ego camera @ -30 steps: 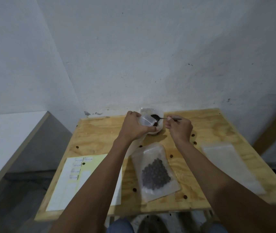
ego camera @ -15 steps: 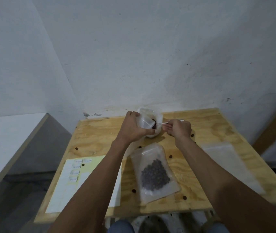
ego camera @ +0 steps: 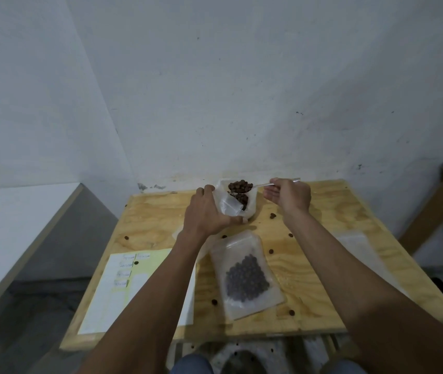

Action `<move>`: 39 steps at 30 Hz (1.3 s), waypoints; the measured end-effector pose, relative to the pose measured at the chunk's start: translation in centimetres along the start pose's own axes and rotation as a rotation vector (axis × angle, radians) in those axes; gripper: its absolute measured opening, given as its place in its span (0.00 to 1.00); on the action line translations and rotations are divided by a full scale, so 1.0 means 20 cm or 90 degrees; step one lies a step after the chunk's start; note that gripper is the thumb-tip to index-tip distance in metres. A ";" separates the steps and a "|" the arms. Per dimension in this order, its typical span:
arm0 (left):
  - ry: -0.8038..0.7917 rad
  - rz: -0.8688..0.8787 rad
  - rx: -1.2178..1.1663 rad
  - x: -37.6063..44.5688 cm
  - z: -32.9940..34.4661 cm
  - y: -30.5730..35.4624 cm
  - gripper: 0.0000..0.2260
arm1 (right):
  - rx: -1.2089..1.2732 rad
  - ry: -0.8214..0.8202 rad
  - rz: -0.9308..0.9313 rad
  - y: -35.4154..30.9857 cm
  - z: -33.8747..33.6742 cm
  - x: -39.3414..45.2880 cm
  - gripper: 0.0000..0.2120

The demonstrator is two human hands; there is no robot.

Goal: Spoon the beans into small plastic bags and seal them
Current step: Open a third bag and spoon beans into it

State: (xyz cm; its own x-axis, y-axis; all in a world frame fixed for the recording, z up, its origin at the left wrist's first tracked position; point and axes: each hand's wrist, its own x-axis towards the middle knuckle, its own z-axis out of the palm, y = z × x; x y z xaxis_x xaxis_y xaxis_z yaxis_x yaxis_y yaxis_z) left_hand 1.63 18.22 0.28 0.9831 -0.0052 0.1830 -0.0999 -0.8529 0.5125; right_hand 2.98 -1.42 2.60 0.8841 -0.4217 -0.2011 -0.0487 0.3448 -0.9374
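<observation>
My right hand (ego camera: 291, 197) pinches the spoon (ego camera: 262, 184), heaped with beans (ego camera: 240, 187), above the bowl at the desk's far edge. My left hand (ego camera: 209, 211) grips the small bag (ego camera: 229, 205) open; I should tip slowly, low into its mouth.

The surface (ego camera: 309, 265) under my arms is bare plywood, matt, with a swirling grain. The filled bag (ego camera: 244, 273) is frosted, cloudy plastic, faintly shiny. My spoon (ego camera: 262, 184) is thin bright metal. The beans (ego camera: 239, 186) heaped on it look dark, matt brown. The sheet (ego camera: 134, 290) is plain matt paper.
</observation>
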 end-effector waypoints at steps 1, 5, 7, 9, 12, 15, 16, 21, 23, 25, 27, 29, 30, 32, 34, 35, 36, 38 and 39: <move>0.004 -0.004 -0.005 0.00 0.00 0.00 0.52 | -0.004 -0.009 -0.002 -0.01 0.00 -0.01 0.06; 0.019 0.000 -0.024 0.00 0.00 0.02 0.53 | -0.100 -0.074 -0.038 0.01 0.01 -0.03 0.06; 0.020 0.002 -0.041 0.00 0.00 0.03 0.52 | -0.175 -0.139 -0.094 0.03 0.02 -0.06 0.06; 0.021 -0.002 -0.048 -0.01 0.00 0.02 0.53 | -0.193 -0.155 -0.160 0.03 0.02 -0.08 0.05; 0.024 -0.002 -0.051 0.00 0.01 0.01 0.52 | -0.163 -0.047 -0.212 0.05 0.03 -0.06 0.05; 0.017 -0.016 -0.082 0.02 0.01 0.01 0.50 | -0.205 0.022 -0.215 0.11 0.03 0.01 0.08; 0.009 -0.019 -0.088 0.03 0.00 0.02 0.50 | -0.225 0.018 -0.203 0.13 0.03 0.04 0.06; -0.062 -0.044 -0.100 0.09 0.01 0.09 0.45 | -0.286 0.003 -0.209 0.22 0.00 0.05 0.07; -0.087 -0.056 -0.090 0.11 0.02 0.10 0.43 | -0.306 0.000 -0.219 0.26 -0.02 0.04 0.07; -0.080 -0.064 -0.096 0.13 0.04 0.10 0.40 | -0.308 0.023 -0.211 0.28 -0.03 0.04 0.06; -0.056 -0.069 -0.118 0.14 0.05 0.11 0.39 | -0.289 0.040 -0.175 0.27 -0.04 0.05 0.06; -0.031 -0.064 -0.141 0.16 0.05 0.13 0.41 | -0.296 0.037 -0.141 0.25 -0.04 0.07 0.07; -0.024 -0.061 -0.149 0.17 0.05 0.14 0.43 | -0.298 0.025 -0.122 0.25 -0.04 0.08 0.07; -0.018 -0.054 -0.158 0.18 0.06 0.16 0.45 | -0.276 -0.001 -0.076 0.24 -0.03 0.09 0.07; -0.025 -0.044 -0.151 0.18 0.06 0.16 0.47 | -0.245 -0.005 -0.042 0.25 -0.03 0.09 0.07; -0.030 -0.037 -0.143 0.18 0.05 0.15 0.48 | -0.221 0.005 -0.023 0.25 -0.03 0.09 0.07; -0.034 -0.028 -0.131 0.17 0.05 0.14 0.48 | -0.182 0.016 0.001 0.25 -0.04 0.09 0.06; -0.039 -0.016 -0.110 0.15 0.04 0.11 0.48 | -0.095 0.028 0.047 0.24 -0.04 0.09 0.04; -0.043 -0.012 -0.102 0.14 0.04 0.10 0.48 | -0.072 0.029 0.056 0.23 -0.04 0.09 0.05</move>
State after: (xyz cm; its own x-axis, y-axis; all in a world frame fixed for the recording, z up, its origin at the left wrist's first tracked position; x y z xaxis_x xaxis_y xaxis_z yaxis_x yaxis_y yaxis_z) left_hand 4.36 16.15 1.10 0.9926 -0.0297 0.1175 -0.0989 -0.7587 0.6439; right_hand 3.93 -1.33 -2.39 0.8520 -0.4331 -0.2942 -0.1794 0.2863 -0.9412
